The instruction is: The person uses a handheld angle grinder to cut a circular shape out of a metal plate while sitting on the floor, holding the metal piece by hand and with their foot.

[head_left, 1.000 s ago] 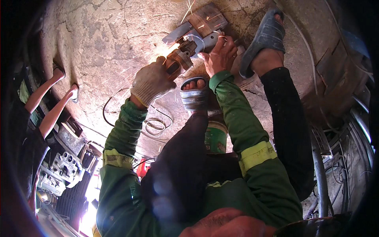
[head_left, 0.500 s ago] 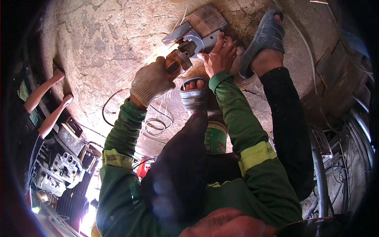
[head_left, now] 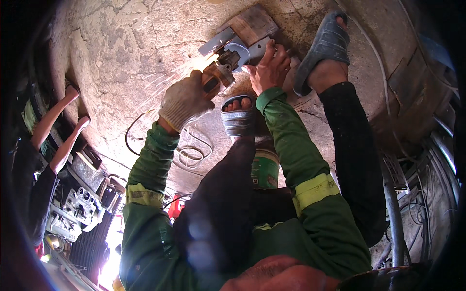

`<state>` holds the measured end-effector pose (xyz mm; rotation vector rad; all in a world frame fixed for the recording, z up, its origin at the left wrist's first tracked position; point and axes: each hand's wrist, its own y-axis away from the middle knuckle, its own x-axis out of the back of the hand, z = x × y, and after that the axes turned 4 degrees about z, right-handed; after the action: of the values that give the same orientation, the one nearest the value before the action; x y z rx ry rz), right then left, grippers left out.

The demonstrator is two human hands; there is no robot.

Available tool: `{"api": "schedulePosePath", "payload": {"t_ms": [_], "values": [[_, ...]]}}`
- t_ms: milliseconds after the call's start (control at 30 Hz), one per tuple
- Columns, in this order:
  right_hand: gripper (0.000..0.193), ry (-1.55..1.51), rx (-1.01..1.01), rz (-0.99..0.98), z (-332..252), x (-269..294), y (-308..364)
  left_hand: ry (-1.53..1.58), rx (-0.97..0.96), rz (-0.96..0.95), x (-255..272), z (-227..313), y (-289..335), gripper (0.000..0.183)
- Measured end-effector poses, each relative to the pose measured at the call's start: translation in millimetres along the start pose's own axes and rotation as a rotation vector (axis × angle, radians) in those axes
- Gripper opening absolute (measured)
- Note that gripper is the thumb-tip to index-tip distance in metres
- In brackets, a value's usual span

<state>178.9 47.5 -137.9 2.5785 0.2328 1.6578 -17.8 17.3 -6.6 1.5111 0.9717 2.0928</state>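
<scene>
Head view looks down on a person squatting over a cracked concrete floor [head_left: 121, 53], working an angle grinder [head_left: 221, 72]. The gloved left hand [head_left: 184, 103] has its grip wrapped tight round the grinder's orange-brown body. That body's long axis runs from the glove up and to the right toward the disc, which meets a grey metal plate [head_left: 218, 41] on the far side; sparks fan out to the left. The bare right hand [head_left: 269, 68] lies just right of the disc guard, fingers spread and pressing down on the plate, so it is the nearer hand to the workpiece. A rusty brown block [head_left: 252, 22] sits just beyond. Grey sandals [head_left: 238, 116] flank the work. A cable [head_left: 191, 153] coils near the left sleeve. Far left, another person's forearms [head_left: 58, 131] reach over engine parts [head_left: 77, 208].
</scene>
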Motion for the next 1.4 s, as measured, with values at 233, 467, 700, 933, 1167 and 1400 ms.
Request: {"api": "schedulePosePath", "payload": {"t_ms": [233, 467, 700, 933, 1167, 1400], "values": [[0.101, 0.025, -0.011, -0.012, -2.9, 1.9, -0.7, 0.024, -0.001, 0.004, 4.0, 5.6, -0.9, 0.063], [0.100, 0.016, -0.002, 0.000, -0.7, -0.2, -0.3, 0.017, -0.031, 0.017, 0.5, 1.6, -2.4, 0.064], [0.100, 0.000, -0.010, -0.008, -1.3, 1.6, -1.6, -0.007, -0.044, 0.029, 4.7, 3.5, -1.2, 0.061], [0.102, -0.005, 0.010, 0.014, -0.6, 1.0, -1.3, -0.001, 0.031, -0.011, 5.4, 1.6, 4.9, 0.062], [0.106, -0.023, 0.007, 0.022, -2.2, 5.2, 1.4, 0.065, 0.179, -0.043, 8.0, -10.2, 36.7, 0.071], [0.109, 0.011, 0.046, 0.027, 2.5, -1.9, 2.2, 0.108, 0.176, -0.036, 5.4, -24.8, 56.0, 0.070]]}}
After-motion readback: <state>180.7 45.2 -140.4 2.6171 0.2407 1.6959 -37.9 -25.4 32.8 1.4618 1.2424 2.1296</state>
